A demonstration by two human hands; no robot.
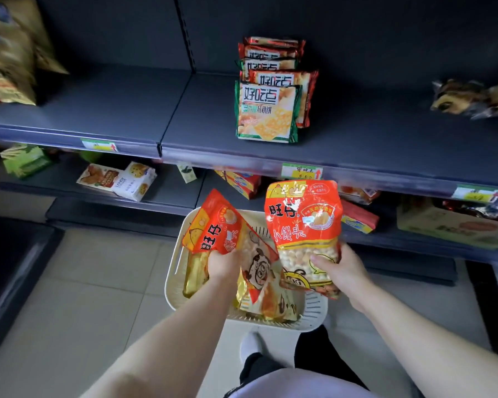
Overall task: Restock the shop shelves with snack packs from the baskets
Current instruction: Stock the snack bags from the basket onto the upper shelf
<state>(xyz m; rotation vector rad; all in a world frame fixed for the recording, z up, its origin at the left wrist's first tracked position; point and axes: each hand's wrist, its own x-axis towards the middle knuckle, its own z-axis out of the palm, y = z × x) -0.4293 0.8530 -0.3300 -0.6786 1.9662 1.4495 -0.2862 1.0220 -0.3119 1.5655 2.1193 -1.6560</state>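
Snack pack (302, 222) is standing upright above the right hand (339, 271), which is clamping its lower end; its red front is reading 旺仔 小馒头. Left hand (223, 264) is gripping a second pack (213, 225), leaning up-left from it and reading 旺仔, over the basket (171, 277).

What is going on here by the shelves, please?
A person is restocking snacks. The left hand grips a tilted red pack over the cream basket on the floor, which has more packs in it. The right hand holds a second red pack upright before the shelf, where biscuit packs sit in a row.
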